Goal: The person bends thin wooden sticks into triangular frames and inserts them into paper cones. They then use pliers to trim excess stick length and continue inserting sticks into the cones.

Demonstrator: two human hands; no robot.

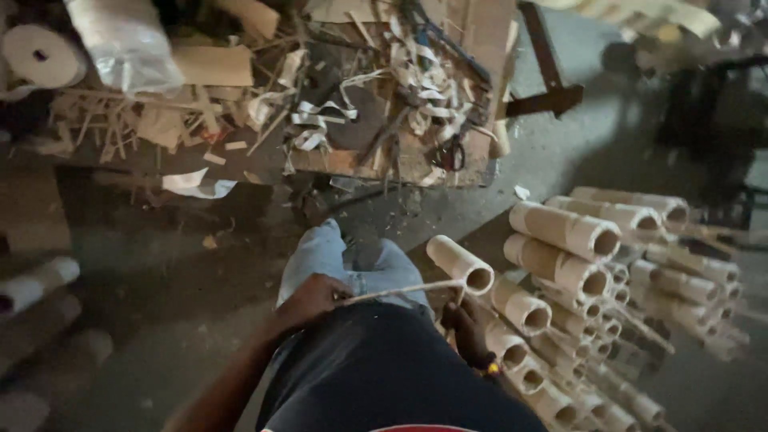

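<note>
The hands are holding a thin pale strip point(404, 290) across the lap: the left hand point(314, 298) is pinching one end, the right hand point(468, 328) is closing around the other, beside the stacked bamboo tubes point(560, 272). The strip's long axis is running left to right, rising slightly toward a tube mouth; the right hand is lying nearer the stack. The hollow tubes are showing nothing inside. A cluttered table point(336, 160) is standing ahead.
</note>
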